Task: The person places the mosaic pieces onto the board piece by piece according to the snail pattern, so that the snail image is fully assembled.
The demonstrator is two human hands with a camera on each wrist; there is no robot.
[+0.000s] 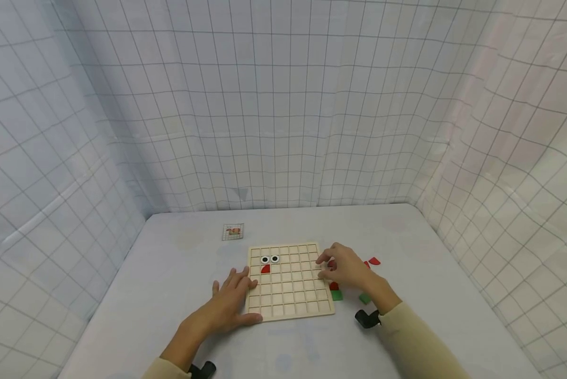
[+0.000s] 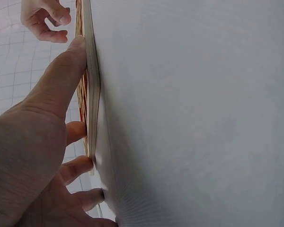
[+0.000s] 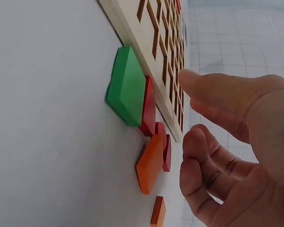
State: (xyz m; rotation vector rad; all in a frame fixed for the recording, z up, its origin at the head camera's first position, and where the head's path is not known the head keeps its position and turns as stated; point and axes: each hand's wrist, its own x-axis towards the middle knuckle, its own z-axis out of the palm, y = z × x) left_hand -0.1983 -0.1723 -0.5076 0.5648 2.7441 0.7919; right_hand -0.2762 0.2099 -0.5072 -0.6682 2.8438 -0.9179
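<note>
A pale wooden grid board (image 1: 293, 297) lies on the table. Two white eye pieces (image 1: 275, 259) with black centres sit in its upper left cells, above a red rounded piece (image 1: 265, 269). My left hand (image 1: 228, 306) rests along the board's left side, thumb on the near corner and fingers spread at the edge. Over the right edge hovers my right hand (image 1: 348, 267), fingers bent, thumb apart, nothing visible between them. Beside that edge, in the right wrist view, lie a green piece (image 3: 128, 90), a red piece (image 3: 149, 106) and an orange piece (image 3: 150, 165).
A small card (image 1: 233, 231) with a coloured picture on a grid lies behind the board to the left. Another red piece (image 1: 374, 260) and a green piece (image 1: 365, 298) lie right of the board. Grid-patterned white curtains (image 1: 283, 131) surround the table.
</note>
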